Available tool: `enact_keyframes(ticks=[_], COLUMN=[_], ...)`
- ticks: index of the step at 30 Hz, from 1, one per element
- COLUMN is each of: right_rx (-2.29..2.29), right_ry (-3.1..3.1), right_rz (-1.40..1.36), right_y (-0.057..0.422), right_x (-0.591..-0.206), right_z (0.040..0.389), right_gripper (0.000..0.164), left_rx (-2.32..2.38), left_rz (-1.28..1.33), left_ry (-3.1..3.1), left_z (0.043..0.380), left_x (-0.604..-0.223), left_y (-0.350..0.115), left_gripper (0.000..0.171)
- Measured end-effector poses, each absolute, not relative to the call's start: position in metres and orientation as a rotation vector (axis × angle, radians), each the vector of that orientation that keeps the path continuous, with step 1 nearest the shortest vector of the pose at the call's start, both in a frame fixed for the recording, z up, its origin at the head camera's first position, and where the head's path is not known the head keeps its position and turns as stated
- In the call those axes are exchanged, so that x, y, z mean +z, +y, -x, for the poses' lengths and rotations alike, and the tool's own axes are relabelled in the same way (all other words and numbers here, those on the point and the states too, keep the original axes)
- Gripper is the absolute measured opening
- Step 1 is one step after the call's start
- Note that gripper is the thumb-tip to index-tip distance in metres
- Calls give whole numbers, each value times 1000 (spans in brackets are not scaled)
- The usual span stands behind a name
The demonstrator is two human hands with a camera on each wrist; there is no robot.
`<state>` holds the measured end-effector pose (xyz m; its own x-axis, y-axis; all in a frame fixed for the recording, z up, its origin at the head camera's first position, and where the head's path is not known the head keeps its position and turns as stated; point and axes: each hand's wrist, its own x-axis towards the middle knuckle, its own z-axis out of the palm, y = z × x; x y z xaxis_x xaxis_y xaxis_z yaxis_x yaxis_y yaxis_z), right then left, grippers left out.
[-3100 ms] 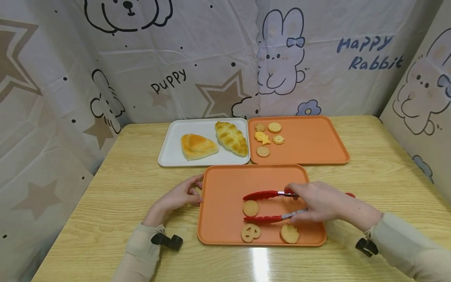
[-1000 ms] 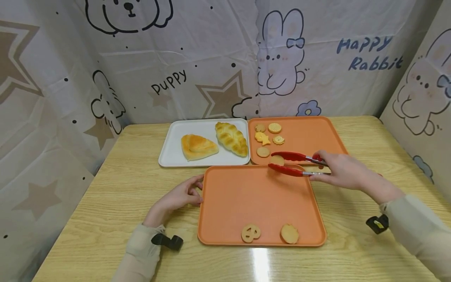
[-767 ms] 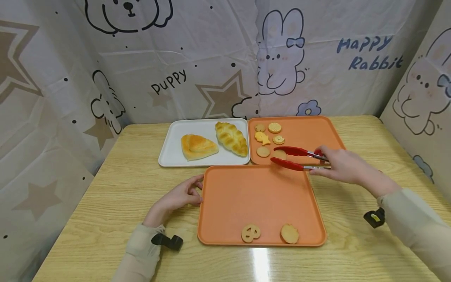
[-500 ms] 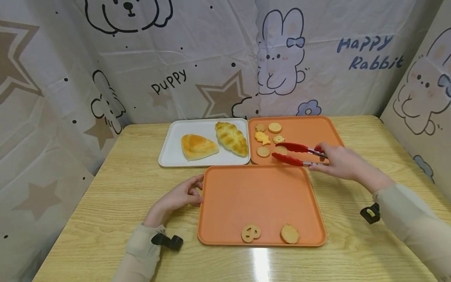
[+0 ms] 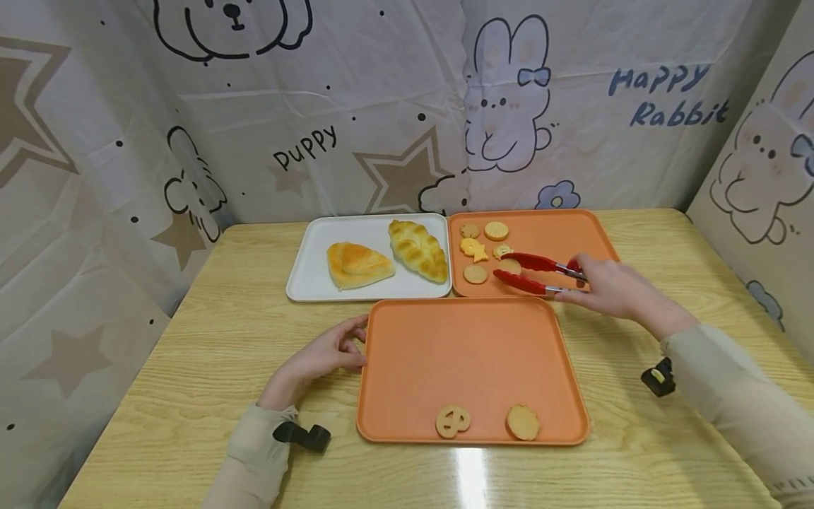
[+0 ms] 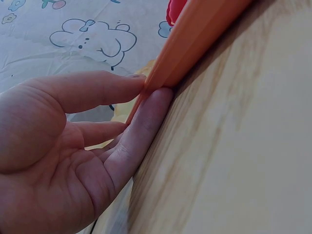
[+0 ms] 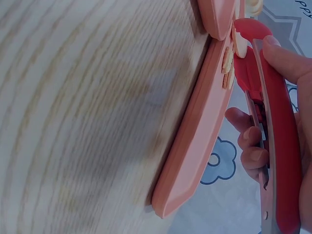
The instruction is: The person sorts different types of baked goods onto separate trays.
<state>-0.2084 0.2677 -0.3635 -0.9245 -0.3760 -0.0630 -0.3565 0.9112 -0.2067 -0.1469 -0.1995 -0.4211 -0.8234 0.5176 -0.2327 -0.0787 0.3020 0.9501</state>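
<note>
In the head view, my right hand (image 5: pixel 607 283) grips red-tipped tongs (image 5: pixel 533 262) over the far orange tray (image 5: pixel 566 237). A round flat cookie (image 5: pixel 511 266) sits between the tong tips, just right of another round cookie (image 5: pixel 475 274). The right wrist view shows my thumb and fingers around the tongs (image 7: pixel 282 146). My left hand (image 5: pixel 327 351) holds the left rim of the near orange tray (image 5: pixel 464 346). In the left wrist view, thumb and fingers meet at that tray's edge (image 6: pixel 180 53). A pretzel-shaped cookie (image 5: pixel 453 421) and a scalloped cookie (image 5: pixel 523 423) lie on the near tray.
A white tray (image 5: pixel 302 283) at back left bears a wedge-shaped bread (image 5: pixel 359 266) and a braided bread (image 5: pixel 417 250). It adjoins the far orange tray, whose left part carries several small cookies, including a fish-shaped one (image 5: pixel 473 249). A printed cloth (image 5: pixel 381 106) hangs behind the table.
The right hand has carried the round cookie in the tongs from the near tray to the far one, shifting slightly farther back during the last second. The left hand stays at the rim.
</note>
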Motion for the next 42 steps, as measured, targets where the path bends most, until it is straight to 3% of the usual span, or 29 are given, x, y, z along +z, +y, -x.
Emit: enact_keyframes(ticks=[22,42], right_rx=[-305,-256], right_ry=[2976,3025], right_rz=[569,805], right_y=[269,247], right_x=[-364,-345], right_z=[205,148], right_gripper=[72,66], left_rx=[1554,1543], left_rz=[-389,-394], left_ry=[2074,2082], left_z=[147,147], left_x=[-421,-422], left_y=[-200,-199], left_gripper=[78,78])
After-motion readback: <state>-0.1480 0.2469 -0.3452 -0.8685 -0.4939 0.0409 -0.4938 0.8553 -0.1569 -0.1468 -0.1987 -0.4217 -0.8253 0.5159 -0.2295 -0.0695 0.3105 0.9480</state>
